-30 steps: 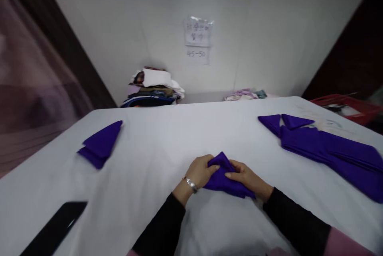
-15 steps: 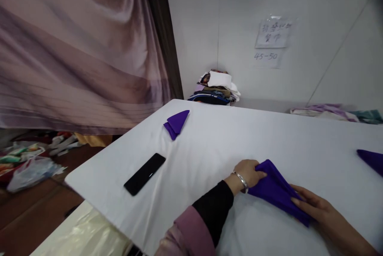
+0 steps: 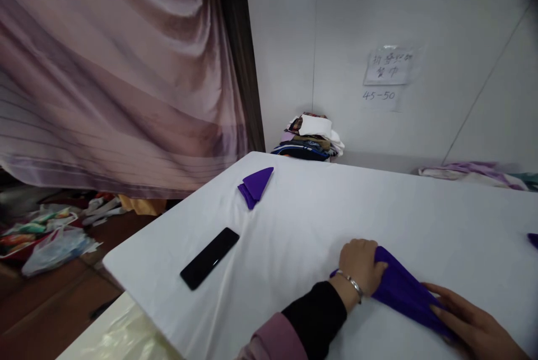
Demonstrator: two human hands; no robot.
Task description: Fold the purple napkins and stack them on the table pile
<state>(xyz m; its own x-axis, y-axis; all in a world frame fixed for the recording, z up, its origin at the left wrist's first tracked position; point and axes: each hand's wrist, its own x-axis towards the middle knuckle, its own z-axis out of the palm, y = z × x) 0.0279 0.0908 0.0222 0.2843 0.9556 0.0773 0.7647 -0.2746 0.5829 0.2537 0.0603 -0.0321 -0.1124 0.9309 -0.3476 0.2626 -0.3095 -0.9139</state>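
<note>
A purple cloth napkin, folded into a long, narrow shape, lies slantwise on the white-covered table. My left hand, with a silver bracelet on the wrist, grips its upper left end, thumb on top and fingers over the far side. A small purple tip sticks out left of that wrist. At the lower right end, my right hand pinches the napkin between thumb and fingers. That end is partly hidden by the hand. Farther back on the left stands or lies another purple napkin, folded to a point.
A black phone lies left of my hands. Purple cloth shows at the right edge. Behind the table are a pile of folded clothes and more cloth. A pink curtain hangs at left; plastic bags lie below it.
My left hand has closed farther over the napkin's upper end, and the napkin looks narrower. The right hand keeps its hold. The camera has tilted up and turned slightly left.
</note>
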